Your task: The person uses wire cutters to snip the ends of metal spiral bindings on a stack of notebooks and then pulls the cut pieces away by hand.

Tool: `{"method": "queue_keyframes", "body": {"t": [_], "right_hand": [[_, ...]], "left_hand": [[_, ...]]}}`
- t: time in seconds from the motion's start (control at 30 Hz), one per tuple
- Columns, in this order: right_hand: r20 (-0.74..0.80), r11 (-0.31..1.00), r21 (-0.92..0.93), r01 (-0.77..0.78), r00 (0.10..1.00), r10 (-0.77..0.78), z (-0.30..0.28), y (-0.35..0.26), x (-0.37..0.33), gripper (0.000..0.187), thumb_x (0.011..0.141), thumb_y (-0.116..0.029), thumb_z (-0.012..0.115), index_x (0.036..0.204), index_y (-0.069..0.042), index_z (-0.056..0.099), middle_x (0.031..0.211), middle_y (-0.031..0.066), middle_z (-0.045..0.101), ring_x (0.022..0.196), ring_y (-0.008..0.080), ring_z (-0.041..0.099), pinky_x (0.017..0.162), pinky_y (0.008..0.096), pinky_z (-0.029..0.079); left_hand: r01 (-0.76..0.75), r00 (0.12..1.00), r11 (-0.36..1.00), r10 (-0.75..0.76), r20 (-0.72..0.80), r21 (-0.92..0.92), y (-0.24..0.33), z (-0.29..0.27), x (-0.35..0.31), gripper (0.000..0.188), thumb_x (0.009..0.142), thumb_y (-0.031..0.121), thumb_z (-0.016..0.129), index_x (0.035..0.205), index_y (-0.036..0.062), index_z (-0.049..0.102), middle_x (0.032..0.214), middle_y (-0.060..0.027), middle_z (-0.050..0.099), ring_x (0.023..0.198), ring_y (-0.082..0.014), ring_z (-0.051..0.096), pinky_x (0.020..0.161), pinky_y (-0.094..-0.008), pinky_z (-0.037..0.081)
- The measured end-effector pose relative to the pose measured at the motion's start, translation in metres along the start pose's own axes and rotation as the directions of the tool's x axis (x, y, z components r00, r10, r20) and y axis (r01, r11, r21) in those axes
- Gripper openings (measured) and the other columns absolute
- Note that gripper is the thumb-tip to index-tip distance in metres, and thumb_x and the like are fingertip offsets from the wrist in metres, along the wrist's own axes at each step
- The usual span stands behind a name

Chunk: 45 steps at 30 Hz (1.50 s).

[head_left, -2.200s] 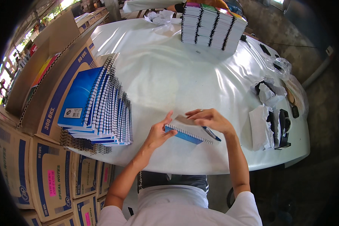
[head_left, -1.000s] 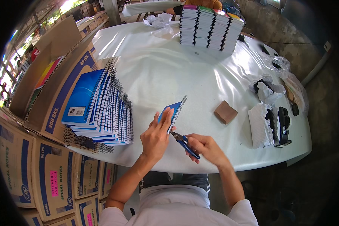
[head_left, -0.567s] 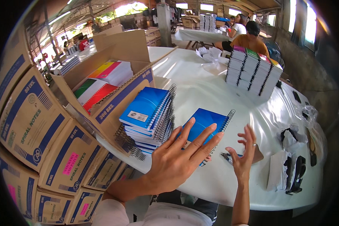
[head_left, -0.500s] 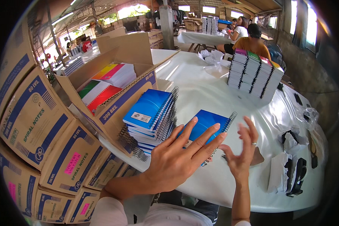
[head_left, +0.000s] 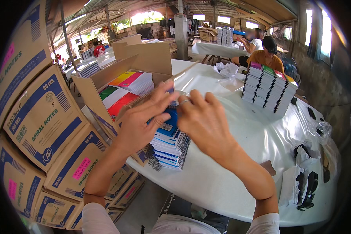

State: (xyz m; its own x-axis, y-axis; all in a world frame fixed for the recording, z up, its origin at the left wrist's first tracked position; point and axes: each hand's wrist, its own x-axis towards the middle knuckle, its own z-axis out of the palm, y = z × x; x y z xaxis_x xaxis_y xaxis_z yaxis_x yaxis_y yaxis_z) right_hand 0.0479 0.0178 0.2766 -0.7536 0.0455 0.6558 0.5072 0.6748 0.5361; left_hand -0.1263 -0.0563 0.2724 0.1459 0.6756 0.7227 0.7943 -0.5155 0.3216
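Note:
A stack of blue-covered spiral notebooks (head_left: 171, 150) stands at the near left part of the table, beside an open carton (head_left: 95, 93). My left hand (head_left: 144, 123) is over the carton side of the stack, its fingers stretched and its thumb apart. On the other side, my right hand (head_left: 206, 121) has its fingers curled at a blue notebook (head_left: 173, 119) on top, and is slightly blurred. Between the hands only part of that notebook's cover shows; its far side is hidden behind my fingers.
Inside the carton lie notebooks with coloured covers (head_left: 130, 82). Tall stacks of spiral notebooks (head_left: 267, 87) stand at the far right. Crumpled plastic (head_left: 226, 70) and black-and-white items (head_left: 300, 185) lie on the table (head_left: 222, 187). Sealed cartons (head_left: 46, 117) rise at left. People sit beyond.
Both hands have moved left, onto the notebook stack. The blue notebook that lay at mid-table is no longer there. The view has shifted left, so things appear farther right.

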Motion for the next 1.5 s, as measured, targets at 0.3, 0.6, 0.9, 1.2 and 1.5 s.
{"method": "queue_keyframes", "body": {"t": [0.3,0.6,0.9,1.2,1.5], "right_hand": [[0.159,0.787,0.611,-0.089,0.987,-0.012,0.012,-0.027,0.030,0.022,0.081,-0.025,0.070,0.087,-0.004,0.068,0.087,0.0120,0.067,0.087,0.0283,0.067,0.069,0.0403,0.051],[0.184,0.064,0.975,-0.214,0.933,0.310,0.054,0.001,-0.060,0.034,0.078,-0.017,0.075,0.108,-0.001,0.069,0.110,0.0122,0.068,0.105,0.0277,0.062,0.094,0.0378,0.048],[0.395,0.308,0.772,-0.556,0.800,0.452,0.107,0.033,-0.131,0.028,0.075,0.000,0.070,0.102,-0.005,0.066,0.117,0.0073,0.065,0.105,0.0286,0.060,0.097,0.0405,0.044],[0.560,0.736,0.510,-0.446,0.821,0.110,0.204,-0.030,-0.250,0.043,0.083,-0.023,0.069,0.122,-0.008,0.059,0.130,0.0131,0.054,0.127,0.0302,0.046,0.100,0.0405,0.042],[0.575,0.824,0.252,-0.508,0.763,0.294,0.127,0.042,-0.197,0.016,0.087,-0.009,0.054,0.102,-0.003,0.056,0.094,0.0102,0.063,0.085,0.0300,0.064,0.066,0.0369,0.053]], "left_hand": [[0.464,0.885,0.763,-0.416,0.208,-0.451,-0.062,0.014,-0.035,0.049,0.091,0.004,0.058,0.139,0.0014,0.047,0.143,-0.0094,0.048,0.133,-0.0174,0.043,0.108,-0.0282,0.035],[0.651,0.730,0.405,-0.565,0.384,-0.642,-0.065,0.008,-0.018,0.051,0.096,0.018,0.058,0.141,-0.0007,0.043,0.135,-0.0109,0.052,0.115,-0.0130,0.053,0.099,-0.0277,0.042],[0.674,0.726,0.494,-0.580,0.369,-0.549,-0.071,0.013,-0.026,0.051,0.097,0.018,0.057,0.142,-0.0006,0.041,0.137,-0.0104,0.051,0.115,-0.0130,0.052,0.100,-0.0268,0.041],[0.667,0.738,0.472,-0.520,0.429,-0.576,-0.084,0.014,-0.020,0.059,0.095,0.021,0.059,0.144,-0.0035,0.035,0.146,-0.0153,0.041,0.131,-0.0190,0.043,0.108,-0.0298,0.035],[0.655,0.746,0.490,-0.540,0.390,-0.575,-0.090,0.008,-0.018,0.059,0.100,0.036,0.049,0.145,0.0000,0.034,0.151,-0.0154,0.034,0.136,-0.0241,0.038,0.111,-0.0340,0.031]]}}
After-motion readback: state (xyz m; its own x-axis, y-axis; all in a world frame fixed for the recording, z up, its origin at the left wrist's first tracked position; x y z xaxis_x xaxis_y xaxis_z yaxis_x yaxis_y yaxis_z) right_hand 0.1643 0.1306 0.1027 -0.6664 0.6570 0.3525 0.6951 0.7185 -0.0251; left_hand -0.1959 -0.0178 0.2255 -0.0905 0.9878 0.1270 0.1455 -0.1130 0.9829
